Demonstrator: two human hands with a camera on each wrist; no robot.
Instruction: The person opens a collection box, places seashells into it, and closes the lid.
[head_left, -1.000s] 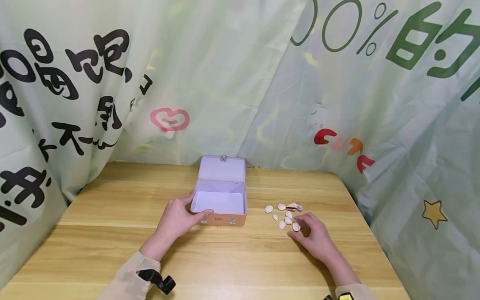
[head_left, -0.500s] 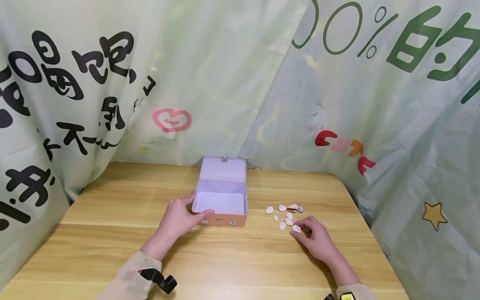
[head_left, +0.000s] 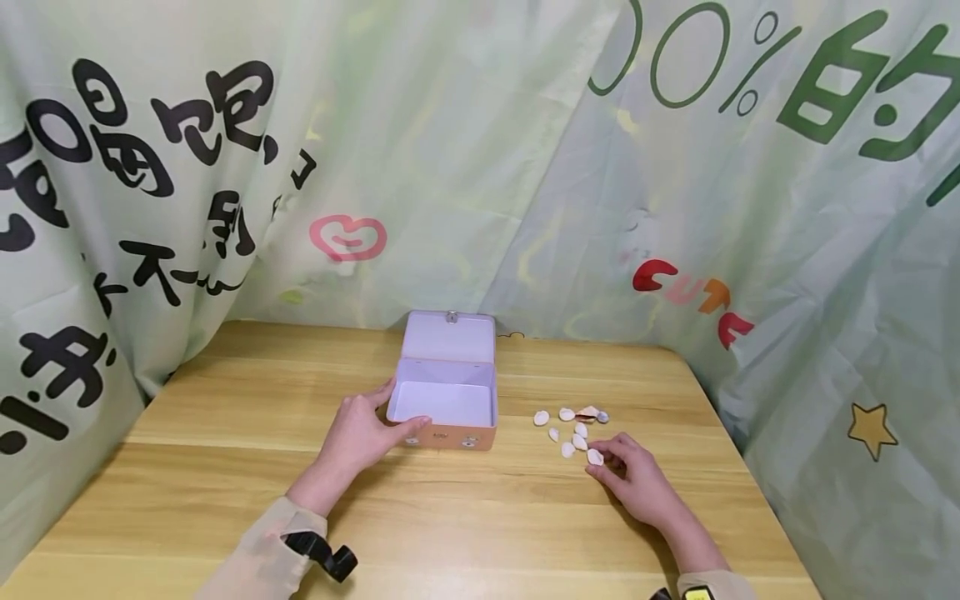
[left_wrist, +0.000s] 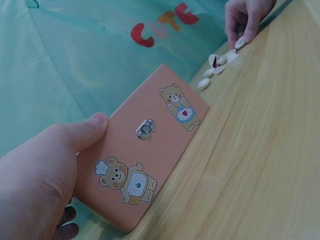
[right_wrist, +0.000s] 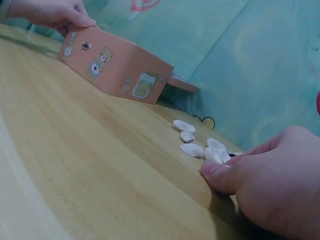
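Note:
An orange tin box point(head_left: 441, 437) with bear pictures and a pale purple inside stands on the table, its hinged lid point(head_left: 448, 337) raised at the back. My left hand point(head_left: 367, 433) grips its left front corner, thumb on the front rim and fingers along the left side. To the right, my right hand point(head_left: 633, 479) pinches one small white seashell point(head_left: 595, 457) between thumb and fingers, close over the table. Several more white seashells point(head_left: 542, 418) lie scattered just beyond that hand. In the right wrist view, thumb and fingers partly cover the pinched shell point(right_wrist: 217, 151).
At the far end of the shell group lie a dark reddish-brown piece point(head_left: 585, 417) and a bluish one point(head_left: 603, 417). The wooden table point(head_left: 465, 525) meets a printed curtain point(head_left: 420, 167) at the back, close behind the raised lid. The curtain also hangs along both sides.
My right thumb and fingers have come together on the near shell, which has tilted up slightly. My left hand keeps its grip on the box. The head view has shifted a little.

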